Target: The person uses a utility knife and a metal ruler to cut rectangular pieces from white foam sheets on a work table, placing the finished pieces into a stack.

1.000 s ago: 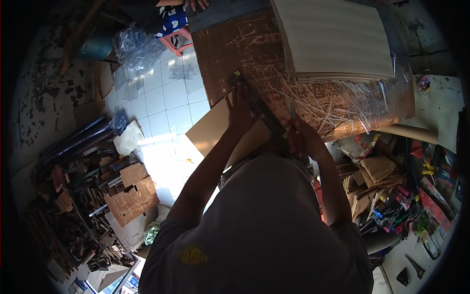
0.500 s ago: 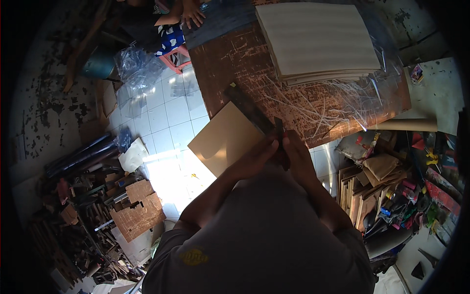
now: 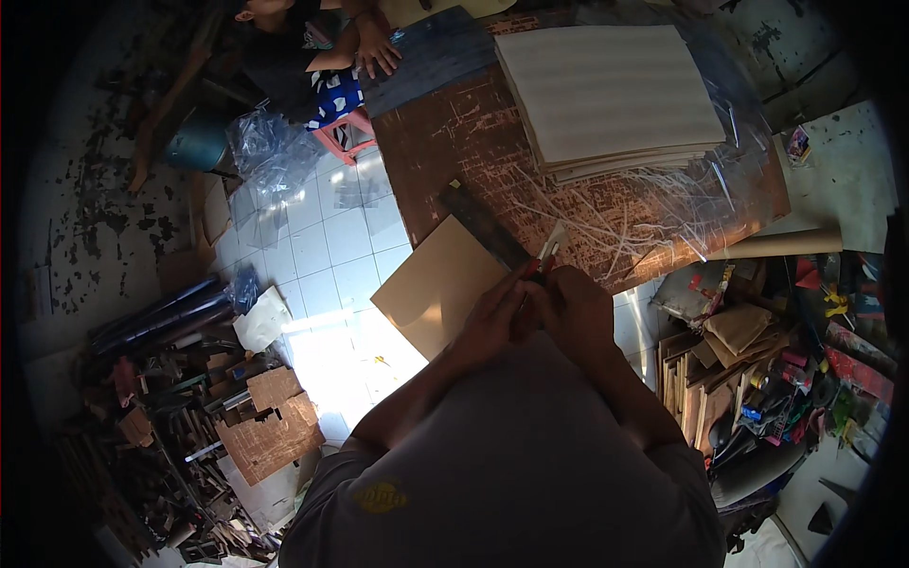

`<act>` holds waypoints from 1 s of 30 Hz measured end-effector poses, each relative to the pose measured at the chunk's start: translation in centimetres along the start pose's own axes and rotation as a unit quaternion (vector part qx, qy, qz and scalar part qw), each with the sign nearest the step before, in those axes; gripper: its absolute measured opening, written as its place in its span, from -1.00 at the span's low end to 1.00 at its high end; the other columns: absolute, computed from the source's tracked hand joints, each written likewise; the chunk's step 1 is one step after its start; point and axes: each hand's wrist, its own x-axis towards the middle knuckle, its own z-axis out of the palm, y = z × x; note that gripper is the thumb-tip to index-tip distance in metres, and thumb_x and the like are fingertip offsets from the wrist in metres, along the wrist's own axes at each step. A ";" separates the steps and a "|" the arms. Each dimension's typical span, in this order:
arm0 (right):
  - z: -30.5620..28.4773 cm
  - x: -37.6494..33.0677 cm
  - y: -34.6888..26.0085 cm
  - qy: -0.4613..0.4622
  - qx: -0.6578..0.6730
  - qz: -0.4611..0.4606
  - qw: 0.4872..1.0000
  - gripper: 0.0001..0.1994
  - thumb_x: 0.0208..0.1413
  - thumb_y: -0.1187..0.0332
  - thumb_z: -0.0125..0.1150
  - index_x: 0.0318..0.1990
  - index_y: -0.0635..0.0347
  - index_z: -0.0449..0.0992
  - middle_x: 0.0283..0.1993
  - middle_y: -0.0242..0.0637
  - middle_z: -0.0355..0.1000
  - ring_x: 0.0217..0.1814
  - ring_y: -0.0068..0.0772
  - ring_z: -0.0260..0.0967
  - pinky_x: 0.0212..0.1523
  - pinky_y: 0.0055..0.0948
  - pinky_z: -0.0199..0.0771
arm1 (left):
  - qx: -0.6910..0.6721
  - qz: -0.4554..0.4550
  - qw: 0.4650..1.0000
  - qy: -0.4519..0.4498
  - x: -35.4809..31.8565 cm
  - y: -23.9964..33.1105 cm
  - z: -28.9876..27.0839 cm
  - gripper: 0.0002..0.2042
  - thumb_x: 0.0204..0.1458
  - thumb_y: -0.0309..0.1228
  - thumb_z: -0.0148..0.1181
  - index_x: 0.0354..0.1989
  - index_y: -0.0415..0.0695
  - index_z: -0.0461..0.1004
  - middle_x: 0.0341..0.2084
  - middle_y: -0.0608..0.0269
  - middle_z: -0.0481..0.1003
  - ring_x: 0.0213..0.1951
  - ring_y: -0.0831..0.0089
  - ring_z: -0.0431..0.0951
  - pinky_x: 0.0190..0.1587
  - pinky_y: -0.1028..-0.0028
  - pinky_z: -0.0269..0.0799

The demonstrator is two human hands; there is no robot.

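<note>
My right hand point(image 3: 576, 305) is closed around a red-handled bladed tool point(image 3: 548, 250), whose pale, shiny tip points away from me over the table edge. My left hand point(image 3: 500, 308) presses against it from the left with its fingers curled; what they hold is hidden. Beside my left hand, a tan board point(image 3: 443, 284) sticks out past the table's edge over the floor. A long dark straight bar point(image 3: 488, 223) lies along the board's far right edge.
Pale sheets point(image 3: 611, 90) are stacked on the scratched brown table point(image 3: 445, 128), with thin strips point(image 3: 606, 213) beside them. A person point(image 3: 327, 57) is at the far left near a pink stool point(image 3: 346, 142). Wood scraps point(image 3: 270, 426) lie left, cardboard point(image 3: 739, 327) right.
My hands have come closer together and closed. The tool has turned, so its tip now shows pale and bright. The view has shifted slightly, bringing more of the other person into sight.
</note>
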 end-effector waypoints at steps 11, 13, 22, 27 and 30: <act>-0.5 1.0 -1.5 -0.018 -0.032 -0.077 0.996 -0.66 0.22 0.09 0.42 -0.28 0.16 0.49 -0.40 -0.18 0.47 -0.41 -0.11 0.52 -0.41 -0.15 0.52 | -0.037 -0.001 0.999 -0.010 -0.7 1.0 -1.1 -0.50 0.53 -0.18 -0.20 0.54 -0.13 0.16 -0.43 0.31 0.48 -0.50 0.62 0.42 -0.43 0.54 0.37; -0.5 1.0 -1.7 -0.022 -0.029 -0.076 0.996 -0.66 0.22 0.09 0.42 -0.30 0.16 0.48 -0.40 -0.18 0.47 -0.40 -0.12 0.52 -0.41 -0.15 0.51 | -0.037 -0.007 0.999 -0.018 -0.8 1.1 -1.2 -0.51 0.51 -0.23 -0.22 0.53 -0.12 0.17 -0.42 0.25 0.51 -0.51 0.56 0.48 -0.46 0.52 0.37; -0.3 1.2 -1.9 0.001 -0.024 -0.093 0.995 -0.66 0.14 0.17 0.51 -0.35 0.17 0.46 -0.41 -0.22 0.42 -0.45 -0.16 0.45 -0.45 -0.22 0.45 | -0.069 0.007 0.997 -0.014 -1.0 0.8 -1.2 -0.46 0.52 -0.10 -0.20 0.54 -0.14 0.17 -0.33 0.32 0.50 -0.45 0.63 0.42 -0.41 0.54 0.36; 0.2 1.1 -1.1 -0.045 -0.056 -0.069 0.995 -0.67 0.23 0.10 0.39 -0.20 0.19 0.50 -0.35 -0.18 0.47 -0.34 -0.10 0.54 -0.36 -0.14 0.55 | -0.141 0.029 0.988 -0.051 -0.5 -0.5 -1.2 -0.41 0.51 -0.01 -0.31 0.54 -0.13 0.18 -0.29 0.31 0.51 -0.45 0.62 0.41 -0.42 0.53 0.34; 0.2 1.7 -0.7 -0.065 -0.039 -0.078 0.994 -0.71 0.24 0.15 0.37 -0.18 0.20 0.50 -0.30 -0.15 0.48 -0.28 -0.05 0.52 -0.31 -0.13 0.54 | -0.033 0.003 0.999 0.002 -0.2 -1.0 -1.0 -0.40 0.52 0.01 -0.36 0.53 -0.13 0.19 -0.28 0.31 0.52 -0.46 0.62 0.39 -0.42 0.54 0.34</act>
